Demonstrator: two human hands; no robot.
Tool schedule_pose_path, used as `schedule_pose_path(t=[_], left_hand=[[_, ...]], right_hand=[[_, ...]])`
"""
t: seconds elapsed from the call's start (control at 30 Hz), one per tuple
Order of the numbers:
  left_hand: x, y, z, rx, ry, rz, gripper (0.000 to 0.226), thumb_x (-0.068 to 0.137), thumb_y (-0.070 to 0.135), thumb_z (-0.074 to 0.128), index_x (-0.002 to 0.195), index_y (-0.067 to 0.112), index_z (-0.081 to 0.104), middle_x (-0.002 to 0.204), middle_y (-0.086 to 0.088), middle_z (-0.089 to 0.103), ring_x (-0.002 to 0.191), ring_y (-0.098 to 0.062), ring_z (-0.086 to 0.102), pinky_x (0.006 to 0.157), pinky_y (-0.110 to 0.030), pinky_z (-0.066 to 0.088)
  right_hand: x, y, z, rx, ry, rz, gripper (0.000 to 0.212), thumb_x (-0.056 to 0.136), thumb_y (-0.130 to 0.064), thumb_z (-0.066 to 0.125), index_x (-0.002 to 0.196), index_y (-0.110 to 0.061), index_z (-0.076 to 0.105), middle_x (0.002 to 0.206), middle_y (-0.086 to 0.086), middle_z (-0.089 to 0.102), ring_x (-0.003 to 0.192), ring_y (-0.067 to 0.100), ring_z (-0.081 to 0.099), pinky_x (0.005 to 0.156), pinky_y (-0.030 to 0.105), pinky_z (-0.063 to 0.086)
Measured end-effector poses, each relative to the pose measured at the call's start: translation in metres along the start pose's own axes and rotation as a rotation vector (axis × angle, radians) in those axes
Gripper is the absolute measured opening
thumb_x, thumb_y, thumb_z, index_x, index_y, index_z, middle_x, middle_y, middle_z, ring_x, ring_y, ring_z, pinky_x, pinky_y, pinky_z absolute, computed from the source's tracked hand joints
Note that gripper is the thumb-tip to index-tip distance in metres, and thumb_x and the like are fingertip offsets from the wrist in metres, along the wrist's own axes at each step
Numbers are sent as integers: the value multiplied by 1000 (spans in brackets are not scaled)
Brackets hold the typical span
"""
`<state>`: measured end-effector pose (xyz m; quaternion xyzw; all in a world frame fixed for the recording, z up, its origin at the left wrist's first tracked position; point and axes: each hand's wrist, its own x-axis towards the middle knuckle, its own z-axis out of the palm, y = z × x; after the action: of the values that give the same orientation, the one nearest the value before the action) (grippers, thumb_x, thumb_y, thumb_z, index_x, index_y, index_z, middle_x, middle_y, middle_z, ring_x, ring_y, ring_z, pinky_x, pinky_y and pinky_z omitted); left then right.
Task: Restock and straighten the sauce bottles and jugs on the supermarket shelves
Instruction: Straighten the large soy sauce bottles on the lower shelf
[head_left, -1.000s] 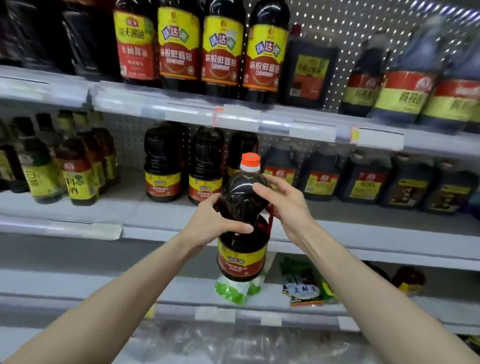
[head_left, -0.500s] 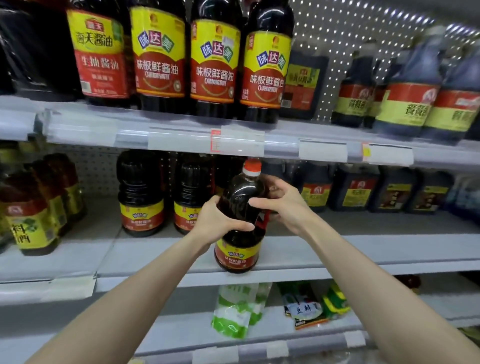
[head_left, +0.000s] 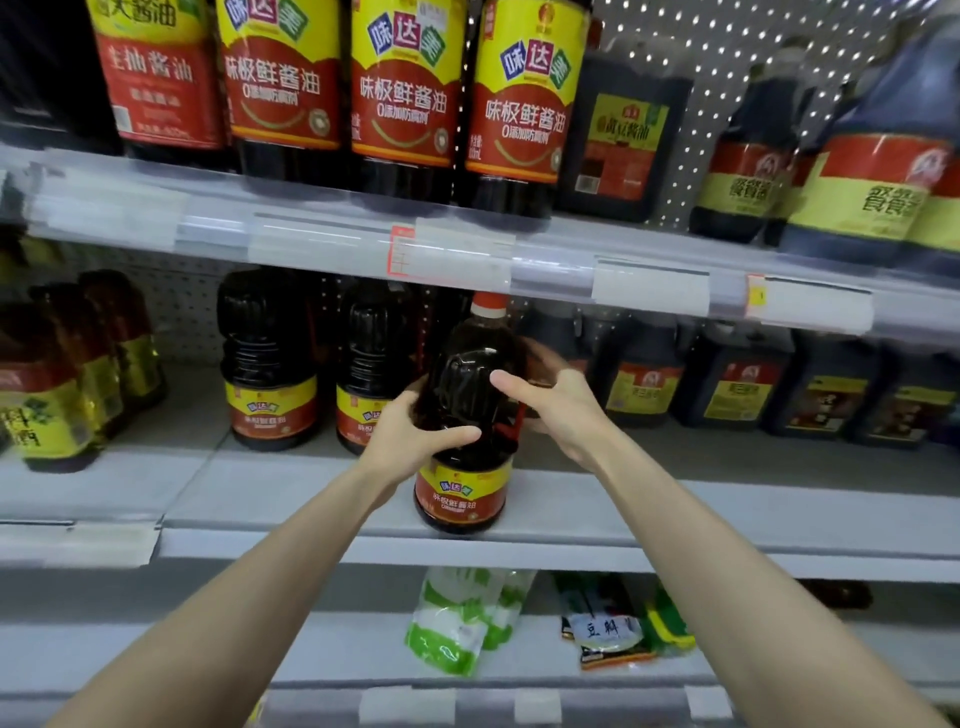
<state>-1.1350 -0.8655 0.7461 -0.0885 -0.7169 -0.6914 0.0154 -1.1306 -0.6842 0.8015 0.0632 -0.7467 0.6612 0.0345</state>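
Two hands clasp one soy sauce jug from either side. The left hand wraps its left flank with the thumb laid across the front of the belly. The right hand curls round its right shoulder, thumb across the front, fingers hidden behind. The jug stands upright between them, its base on the front strip of the middle shelf. It is dark, nearly black plastic with moulded ribs. It has an orange cap just under the price rail above, a red carry handle beneath the right palm, and a yellow-and-red label low on its body. Left of the jug and further back stand two matching jugs; right of it, behind, sit squarer dark jugs.
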Motion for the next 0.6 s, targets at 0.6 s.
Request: schedule_pose_path(t=[0.6], left_hand=[[-31,-50,13,-181,54,-90,71,86,24,70,145,38,32,123,6,52,95,-1,56,63,-31,52]], right_hand=[[-28,100,27,173,50,123,61,95,-45,54,150,-38,27,144,-3,48,123,19,55,100,51,48]])
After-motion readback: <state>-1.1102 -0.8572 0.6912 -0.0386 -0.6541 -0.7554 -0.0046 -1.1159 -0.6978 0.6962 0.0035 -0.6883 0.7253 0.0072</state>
